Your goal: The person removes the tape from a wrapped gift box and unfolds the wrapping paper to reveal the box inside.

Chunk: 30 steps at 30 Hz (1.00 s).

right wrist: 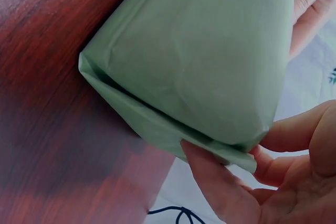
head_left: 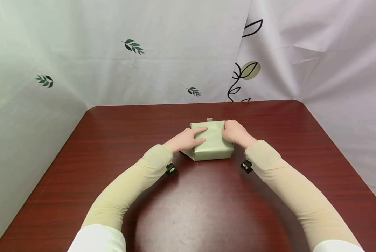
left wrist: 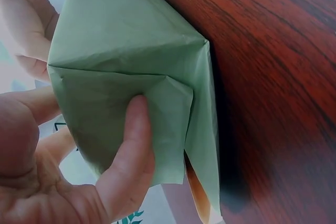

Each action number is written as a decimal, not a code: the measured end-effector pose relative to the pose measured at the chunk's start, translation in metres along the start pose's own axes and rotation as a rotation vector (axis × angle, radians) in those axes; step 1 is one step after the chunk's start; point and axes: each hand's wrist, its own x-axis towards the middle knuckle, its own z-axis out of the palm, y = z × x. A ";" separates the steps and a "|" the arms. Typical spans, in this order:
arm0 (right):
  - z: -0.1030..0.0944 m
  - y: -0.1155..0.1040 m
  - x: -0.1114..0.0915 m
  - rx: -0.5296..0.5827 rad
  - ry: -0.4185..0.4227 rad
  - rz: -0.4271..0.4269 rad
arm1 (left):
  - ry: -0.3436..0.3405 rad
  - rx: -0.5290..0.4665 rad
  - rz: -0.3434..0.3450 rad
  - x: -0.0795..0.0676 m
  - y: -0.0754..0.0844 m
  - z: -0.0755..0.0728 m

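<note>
A box-shaped parcel [head_left: 214, 140] in pale green wrapping paper stands on the table. My left hand [head_left: 186, 139] lies at its left end, two fingers spread straight across the top. In the left wrist view its thumb [left wrist: 137, 135] presses flat on a folded end flap [left wrist: 94, 114]. Below, another flap [left wrist: 212, 182] sticks out loose, an orange-brown strip showing inside. At the right end, my right hand [head_left: 235, 133] pinches the paper's edge between thumb and fingers. The right wrist view shows that folded edge [right wrist: 152, 124] standing off the parcel's end with a dark gap behind.
A small shiny pale piece [head_left: 209, 119] shows at the parcel's far edge. The dark red wooden table [head_left: 181, 210] stretches around on all sides. Behind and beside it hang white cloths [head_left: 169, 63] with leaf prints. Each wrist carries a small black camera [head_left: 171, 169].
</note>
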 end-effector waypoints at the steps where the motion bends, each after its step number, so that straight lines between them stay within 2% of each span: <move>1: 0.000 0.001 0.000 0.010 -0.003 -0.002 | 0.003 -0.001 0.000 0.000 0.001 0.000; 10: -0.006 0.014 -0.003 0.160 -0.022 -0.005 | 0.006 -0.016 -0.010 -0.002 0.003 -0.002; 15: -0.008 0.022 -0.004 0.268 -0.048 0.006 | -0.014 -0.042 -0.041 -0.001 0.004 -0.002; 22: -0.006 0.032 -0.006 0.472 -0.088 0.074 | -0.011 -0.070 -0.051 -0.002 0.006 0.000; 30: -0.003 0.035 -0.005 0.565 -0.113 0.093 | -0.001 -0.044 -0.054 -0.002 0.005 0.001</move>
